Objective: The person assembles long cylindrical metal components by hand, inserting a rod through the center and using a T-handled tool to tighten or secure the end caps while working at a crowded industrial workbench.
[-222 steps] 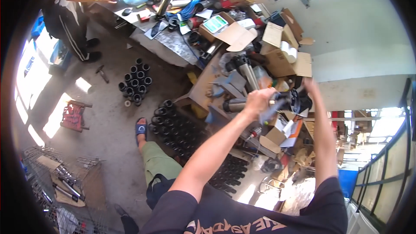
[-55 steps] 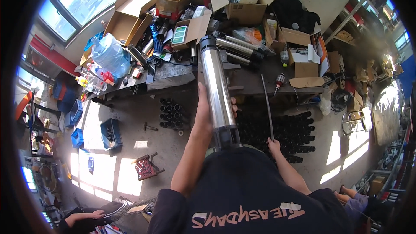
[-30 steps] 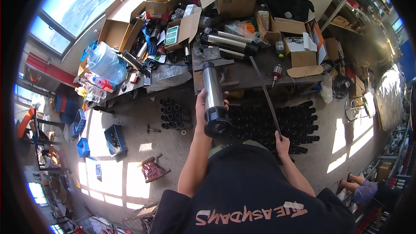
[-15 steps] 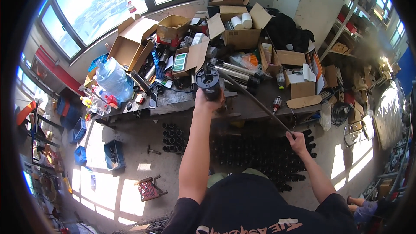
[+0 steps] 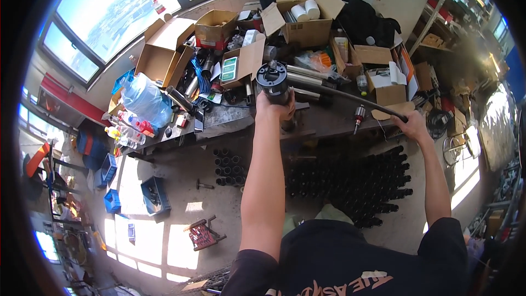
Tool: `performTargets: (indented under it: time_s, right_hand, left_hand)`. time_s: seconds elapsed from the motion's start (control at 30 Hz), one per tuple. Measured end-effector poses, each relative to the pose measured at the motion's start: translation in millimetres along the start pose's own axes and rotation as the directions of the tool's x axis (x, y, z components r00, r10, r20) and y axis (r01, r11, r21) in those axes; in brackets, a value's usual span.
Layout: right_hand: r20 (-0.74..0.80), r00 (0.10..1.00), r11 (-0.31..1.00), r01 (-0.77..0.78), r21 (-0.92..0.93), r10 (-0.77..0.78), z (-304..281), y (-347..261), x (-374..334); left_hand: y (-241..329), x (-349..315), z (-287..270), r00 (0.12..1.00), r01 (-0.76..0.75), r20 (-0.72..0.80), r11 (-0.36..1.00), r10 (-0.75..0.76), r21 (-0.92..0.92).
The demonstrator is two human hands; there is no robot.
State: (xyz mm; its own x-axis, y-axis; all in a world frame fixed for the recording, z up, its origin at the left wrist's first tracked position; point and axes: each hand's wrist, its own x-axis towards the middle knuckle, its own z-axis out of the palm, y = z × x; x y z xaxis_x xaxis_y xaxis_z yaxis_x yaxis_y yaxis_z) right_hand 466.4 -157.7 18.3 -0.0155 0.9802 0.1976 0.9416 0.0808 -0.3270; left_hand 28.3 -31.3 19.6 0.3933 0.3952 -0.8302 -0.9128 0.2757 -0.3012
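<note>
Right, my left hand [image 5: 276,107] is wrapped firmly round a black-ended cylinder [image 5: 272,78], its round face toward me, above the bench [image 5: 335,119]; away to the right, my right hand [image 5: 415,126] grips a dark rod [image 5: 368,103] slanting across near the metal tubes [image 5: 308,72], far end unclear.

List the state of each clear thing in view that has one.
Left hand: closed around the black-capped cylinder.
Black-capped cylinder: held, capped end toward the camera.
Right hand: closed on the dark rod.
Dark rod: held at one end, slanting.
Carton with white rolls: flaps open, rolls inside.
Hammer: lying on the floor.
Blue bin: open-topped, dark contents inside.
</note>
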Motion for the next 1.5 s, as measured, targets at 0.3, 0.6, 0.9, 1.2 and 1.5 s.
performTargets:
  time_s: [0.3, 0.6, 0.9, 1.2, 1.5]
  right_hand:
    - [-0.338, 0.917, 0.925, -0.299, -0.234, 0.211, 0.9, -27.6, -21.5]
    - [-0.416, 0.878, 0.866, -0.383, -0.321, 0.234, -7.5, -57.2, -30.1]
    - [-0.409, 0.885, 0.887, -0.358, -0.293, 0.222, -17.2, -60.2, -53.3]
    - [-0.379, 0.918, 0.982, -0.165, -0.088, 0.120, 77.5, 116.1, -0.2]
    - [0.449, 0.503, 0.376, -0.860, 0.345, 0.739, 228.9, 47.0, -177.4]
  left_hand:
    - [15.7, -5.3, 8.6, 0.972, 0.140, -0.161, 0.973, -0.170, -0.182]
    - [25.6, -6.6, 4.4, 0.975, 0.170, -0.100, 0.953, -0.200, -0.250]
    - [21.4, 17.3, 2.5, 0.975, 0.195, -0.044, 0.930, -0.219, -0.313]
    - [15.3, 14.5, 4.5, 0.998, 0.065, -0.017, 0.988, -0.068, -0.140]
    - [-91.2, -31.6, -121.7, 0.404, -0.603, 0.915, 0.758, 0.018, 0.251]
